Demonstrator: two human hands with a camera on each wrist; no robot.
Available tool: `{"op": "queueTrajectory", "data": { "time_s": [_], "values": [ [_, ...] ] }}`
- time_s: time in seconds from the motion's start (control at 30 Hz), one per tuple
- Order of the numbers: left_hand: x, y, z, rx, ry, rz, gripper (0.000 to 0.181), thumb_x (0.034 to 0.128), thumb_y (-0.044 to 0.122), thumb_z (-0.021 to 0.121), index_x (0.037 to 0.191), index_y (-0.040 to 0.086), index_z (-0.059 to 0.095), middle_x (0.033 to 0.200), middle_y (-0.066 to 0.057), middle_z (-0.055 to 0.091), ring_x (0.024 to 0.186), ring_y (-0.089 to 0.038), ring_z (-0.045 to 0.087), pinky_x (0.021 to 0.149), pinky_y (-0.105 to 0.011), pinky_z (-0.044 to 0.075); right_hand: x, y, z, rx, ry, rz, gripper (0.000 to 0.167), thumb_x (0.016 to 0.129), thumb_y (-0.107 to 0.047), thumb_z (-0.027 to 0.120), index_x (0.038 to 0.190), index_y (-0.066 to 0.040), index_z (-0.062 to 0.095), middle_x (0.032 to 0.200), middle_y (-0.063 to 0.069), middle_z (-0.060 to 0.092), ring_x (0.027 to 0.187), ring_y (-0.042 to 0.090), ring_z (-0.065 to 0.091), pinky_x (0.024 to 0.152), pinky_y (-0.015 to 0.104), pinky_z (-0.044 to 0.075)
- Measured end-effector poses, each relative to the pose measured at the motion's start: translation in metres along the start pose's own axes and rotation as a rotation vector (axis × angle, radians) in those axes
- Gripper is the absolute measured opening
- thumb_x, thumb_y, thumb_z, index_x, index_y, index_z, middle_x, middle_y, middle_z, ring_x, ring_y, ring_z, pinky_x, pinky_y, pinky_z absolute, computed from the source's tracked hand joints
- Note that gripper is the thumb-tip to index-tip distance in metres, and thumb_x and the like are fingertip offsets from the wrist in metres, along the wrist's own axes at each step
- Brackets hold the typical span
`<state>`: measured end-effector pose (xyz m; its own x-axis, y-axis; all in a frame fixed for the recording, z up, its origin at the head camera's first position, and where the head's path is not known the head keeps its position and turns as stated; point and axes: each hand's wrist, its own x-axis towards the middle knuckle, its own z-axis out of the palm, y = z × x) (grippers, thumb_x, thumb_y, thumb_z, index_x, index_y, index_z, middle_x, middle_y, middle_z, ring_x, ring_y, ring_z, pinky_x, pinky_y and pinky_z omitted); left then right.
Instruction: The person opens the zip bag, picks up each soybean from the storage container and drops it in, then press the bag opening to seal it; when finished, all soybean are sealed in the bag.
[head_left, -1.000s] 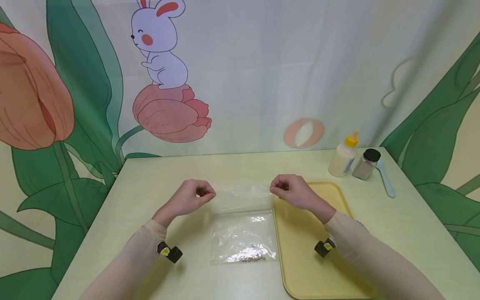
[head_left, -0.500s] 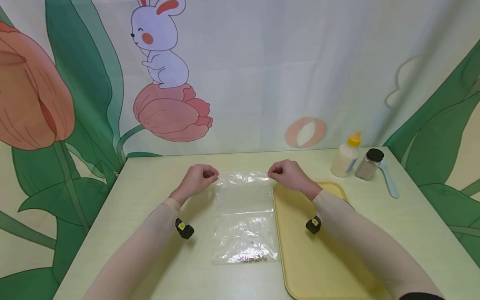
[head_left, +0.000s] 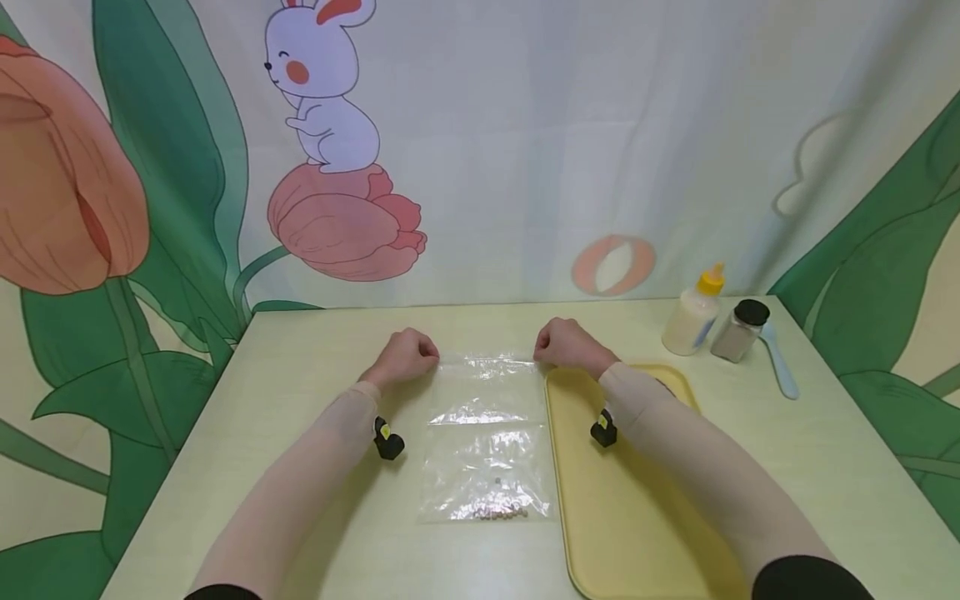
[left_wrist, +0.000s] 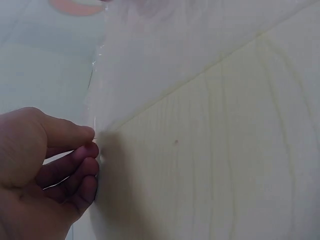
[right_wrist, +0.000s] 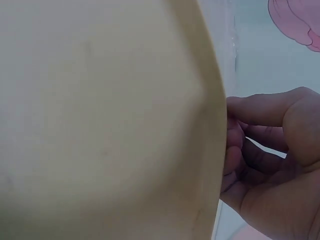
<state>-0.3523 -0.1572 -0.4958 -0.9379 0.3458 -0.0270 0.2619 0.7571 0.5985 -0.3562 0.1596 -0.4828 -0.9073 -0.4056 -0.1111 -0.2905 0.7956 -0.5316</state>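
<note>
A clear plastic bag (head_left: 487, 450) lies flat at the middle of the table, with a crease running across it. Several small brownish beads (head_left: 504, 514) are gathered along its near edge, and one small grey piece (head_left: 498, 481) sits a little above them. My left hand (head_left: 405, 357) pinches the bag's far left corner between thumb and fingers. At the far right corner, my right hand (head_left: 573, 346) pinches the film the same way, just beyond the tray's edge. In the right wrist view the tray hides part of the right fingertips (right_wrist: 232, 135).
A yellow tray (head_left: 622, 533) lies right of the bag, its left rim close alongside. At the back right stand a glue bottle (head_left: 690, 321) with a yellow cap and a black-lidded jar (head_left: 738, 332), beside a pale blue spatula-like tool (head_left: 780, 362). A printed curtain (head_left: 487, 167) hangs behind the table (head_left: 322, 350).
Both hands have moved away from me, drawing the bag's far part out flat. Since half a second ago they have lowered slightly toward the table. The beads stay near the bag's near edge.
</note>
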Motion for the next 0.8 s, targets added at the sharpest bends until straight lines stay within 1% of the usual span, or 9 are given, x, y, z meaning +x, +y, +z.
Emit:
{"op": "queueTrajectory", "data": {
  "time_s": [0.17, 0.37, 0.5, 0.57, 0.67, 0.73, 0.8],
  "values": [
    [0.002, 0.005, 0.003, 0.031, -0.028, -0.042, 0.011, 0.0857, 0.009, 0.065, 0.088, 0.004, 0.074, 0.086, -0.006, 0.071, 0.081, -0.019, 0.059, 0.08, -0.033, 0.05, 0.005, 0.006, 0.003, -0.036, -0.017, 0.015, 0.01, 0.084, -0.016, 0.069, 0.077, -0.011, 0.075, 0.074, -0.002, 0.07, 0.069, 0.014, 0.057, 0.066, 0.026, 0.046],
    [0.004, 0.01, 0.004, 0.039, -0.041, -0.094, 0.009, 0.0854, 0.009, 0.064, 0.087, 0.006, 0.072, 0.085, -0.006, 0.068, 0.081, -0.019, 0.056, 0.078, -0.032, 0.048, 0.004, 0.004, 0.001, -0.045, -0.029, 0.042, 0.009, 0.082, -0.015, 0.07, 0.075, -0.01, 0.073, 0.071, -0.002, 0.067, 0.067, 0.014, 0.055, 0.065, 0.025, 0.045],
    [0.006, 0.011, 0.006, 0.055, -0.047, -0.1, 0.009, 0.0849, 0.009, 0.064, 0.09, 0.004, 0.069, 0.088, -0.007, 0.066, 0.083, -0.02, 0.055, 0.076, -0.032, 0.048, 0.004, 0.006, 0.002, -0.051, -0.029, 0.058, 0.008, 0.081, -0.016, 0.071, 0.075, -0.011, 0.071, 0.072, -0.001, 0.067, 0.07, 0.016, 0.056, 0.068, 0.028, 0.047],
    [0.006, 0.011, 0.007, 0.083, -0.044, -0.09, 0.013, 0.0841, 0.009, 0.064, 0.095, 0.002, 0.066, 0.09, -0.008, 0.063, 0.084, -0.022, 0.055, 0.078, -0.034, 0.048, 0.003, 0.006, 0.002, -0.059, -0.026, 0.067, 0.008, 0.081, -0.017, 0.071, 0.077, -0.01, 0.07, 0.076, 0.001, 0.067, 0.073, 0.017, 0.057, 0.07, 0.03, 0.048],
    [0.007, 0.014, 0.008, 0.132, -0.018, -0.054, 0.022, 0.0836, 0.011, 0.064, 0.103, 0.001, 0.064, 0.094, -0.009, 0.061, 0.087, -0.023, 0.054, 0.08, -0.036, 0.048, 0.001, 0.005, 0.003, -0.081, 0.005, 0.072, 0.011, 0.082, -0.019, 0.07, 0.084, -0.008, 0.068, 0.083, 0.003, 0.067, 0.077, 0.02, 0.058, 0.072, 0.033, 0.049],
    [0.006, 0.017, 0.008, 0.177, -0.002, -0.004, 0.027, 0.0843, 0.013, 0.064, 0.108, 0.001, 0.064, 0.098, -0.01, 0.061, 0.091, -0.024, 0.055, 0.084, -0.038, 0.049, -0.001, 0.003, 0.002, -0.103, 0.033, 0.065, 0.015, 0.084, -0.021, 0.068, 0.089, -0.007, 0.067, 0.086, 0.005, 0.066, 0.078, 0.02, 0.058, 0.072, 0.034, 0.05],
    [0.006, 0.022, 0.007, 0.236, 0.008, 0.057, 0.03, 0.0868, 0.018, 0.065, 0.112, 0.003, 0.065, 0.103, -0.01, 0.062, 0.096, -0.025, 0.057, 0.088, -0.04, 0.049, -0.005, 0.0, 0.0, -0.13, 0.061, 0.023, 0.018, 0.087, -0.022, 0.067, 0.094, -0.006, 0.066, 0.088, 0.006, 0.065, 0.079, 0.021, 0.058, 0.073, 0.035, 0.05]
  ]
}}
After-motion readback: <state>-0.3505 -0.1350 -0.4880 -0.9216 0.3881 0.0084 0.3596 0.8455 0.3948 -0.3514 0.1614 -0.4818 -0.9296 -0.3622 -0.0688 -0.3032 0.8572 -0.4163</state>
